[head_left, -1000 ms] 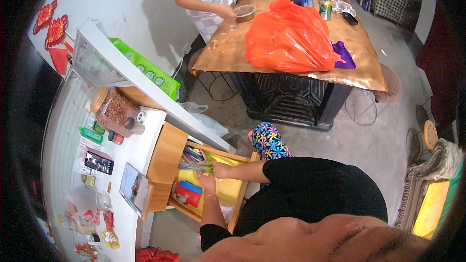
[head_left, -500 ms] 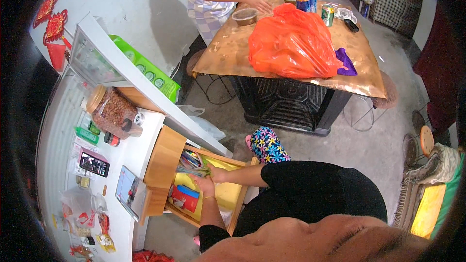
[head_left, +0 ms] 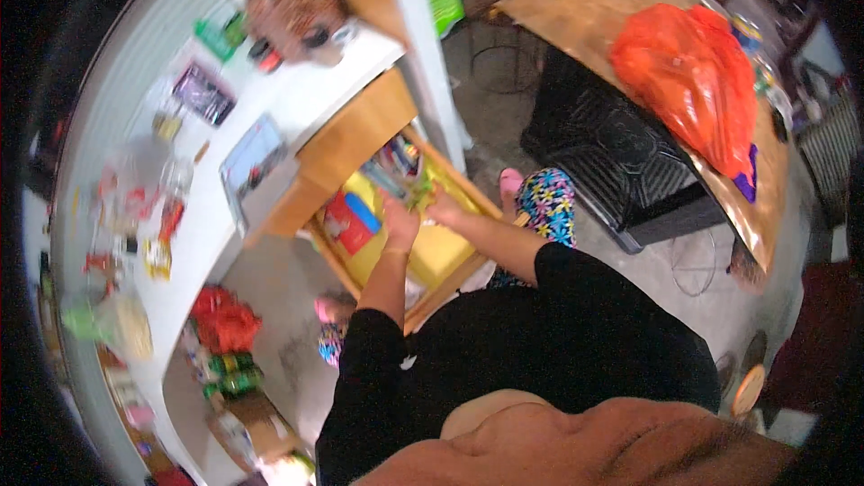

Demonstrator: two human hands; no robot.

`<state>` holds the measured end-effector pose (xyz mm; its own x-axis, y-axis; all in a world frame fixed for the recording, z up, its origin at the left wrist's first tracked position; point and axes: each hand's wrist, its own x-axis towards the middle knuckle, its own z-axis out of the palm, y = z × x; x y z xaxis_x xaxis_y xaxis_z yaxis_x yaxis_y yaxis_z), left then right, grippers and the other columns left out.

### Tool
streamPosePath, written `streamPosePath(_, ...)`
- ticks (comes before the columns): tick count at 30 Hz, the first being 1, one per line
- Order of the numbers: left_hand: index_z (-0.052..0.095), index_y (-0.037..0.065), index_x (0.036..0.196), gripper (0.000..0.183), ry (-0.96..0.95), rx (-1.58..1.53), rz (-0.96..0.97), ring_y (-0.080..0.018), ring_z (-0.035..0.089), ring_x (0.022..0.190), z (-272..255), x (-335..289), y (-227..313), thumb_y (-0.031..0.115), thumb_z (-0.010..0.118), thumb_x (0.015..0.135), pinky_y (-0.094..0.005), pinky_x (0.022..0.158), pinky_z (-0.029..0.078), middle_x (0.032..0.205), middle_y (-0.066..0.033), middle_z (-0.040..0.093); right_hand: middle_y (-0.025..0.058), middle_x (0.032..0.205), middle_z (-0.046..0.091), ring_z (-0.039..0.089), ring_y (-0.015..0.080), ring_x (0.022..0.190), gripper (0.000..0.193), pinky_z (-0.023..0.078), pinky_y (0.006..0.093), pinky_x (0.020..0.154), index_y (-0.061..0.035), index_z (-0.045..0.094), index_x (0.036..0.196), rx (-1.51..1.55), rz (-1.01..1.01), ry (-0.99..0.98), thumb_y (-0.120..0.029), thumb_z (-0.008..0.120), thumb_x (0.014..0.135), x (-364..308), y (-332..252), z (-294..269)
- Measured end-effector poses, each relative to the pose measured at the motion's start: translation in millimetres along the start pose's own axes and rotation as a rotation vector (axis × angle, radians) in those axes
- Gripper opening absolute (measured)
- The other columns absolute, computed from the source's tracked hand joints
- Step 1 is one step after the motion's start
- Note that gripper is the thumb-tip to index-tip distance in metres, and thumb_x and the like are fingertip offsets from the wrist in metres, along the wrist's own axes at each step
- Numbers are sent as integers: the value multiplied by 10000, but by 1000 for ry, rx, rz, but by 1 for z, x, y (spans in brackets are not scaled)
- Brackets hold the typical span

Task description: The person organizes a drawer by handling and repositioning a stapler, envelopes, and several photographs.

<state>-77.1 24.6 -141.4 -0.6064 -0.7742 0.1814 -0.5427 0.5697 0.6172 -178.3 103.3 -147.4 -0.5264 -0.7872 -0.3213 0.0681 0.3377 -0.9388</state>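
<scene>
A pulled-out wooden drawer (head_left: pixel 477 195) with a yellow lining lies before me. Inside it, both hands are on a see-through pouch (head_left: pixel 385 178) with a greenish edge; its outline is smeared by motion. My left hand (head_left: pixel 400 221) is closed at its near side. My right hand (head_left: pixel 443 208) pinches the greenish edge. Slim pen-like things (head_left: pixel 407 156) lie by the pouch, towards the drawer's back. Left of my left hand is a red packet (head_left: pixel 346 223) with a blue item (head_left: pixel 363 213) against it.
The white desk (head_left: pixel 301 81) on the left bears a big nut jar (head_left: pixel 292 9), a phone (head_left: pixel 204 93), a tilted tablet (head_left: pixel 255 157) and small packets. On the right, a brown-covered table (head_left: pixel 558 2) carries an orange-red plastic bag (head_left: pixel 688 81). Red bags (head_left: pixel 225 319) and bottles (head_left: pixel 232 373) stand under the desk.
My view has turned, so the drawer and desk sit further right and higher, and the space under the desk shows. My hands remain at the pouch in the drawer. The other person is mostly out of view.
</scene>
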Motion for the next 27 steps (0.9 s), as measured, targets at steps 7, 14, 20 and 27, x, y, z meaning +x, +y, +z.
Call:
streamPosePath(7, 47, -91, 1338, 896, 5, -48, -234, -394, 384, 1171, -20, -16, 1, 98, 643, 697, -366, 992, 325, 1267, -311, 351, 155, 1186, 508, 579, 261, 878, 757, 502, 321, 591, -74, 150, 1379, -154, 91, -50, -89, 555, 739, 0, -3, 8)
streamPosePath(14, 57, -72, 1341, 885, 3, -178, -207, -399, 336, 1209, -26, -5, 14, 135, 640, 708, -374, 1015, 297, 1306, -313, 302, 148, 1192, 490, 570, 238, 825, 778, 487, 311, 545, -110, 143, 1391, -112, 128, -90, -89, 554, 730, -7, -9, 7)
streamPosePath(20, 26, -64, 1352, 857, -81, -39, -317, -410, 387, 1162, -12, 7, 15, 124, 589, 734, -391, 967, 348, 1262, -314, 362, 156, 1208, 471, 567, 226, 793, 787, 475, 300, 502, -111, 139, 1393, -108, 67, -63, -83, 548, 722, 1, 7, 7)
streamPosePath(27, 78, -21, 1375, 733, -294, 83, -398, -394, 486, 1069, -42, 11, 26, 35, 465, 756, -387, 900, 412, 1286, -321, 335, 160, 1224, 467, 579, 228, 728, 787, 479, 303, 494, -102, 137, 1390, -54, 98, -105, -79, 549, 720, -11, -13, 3)
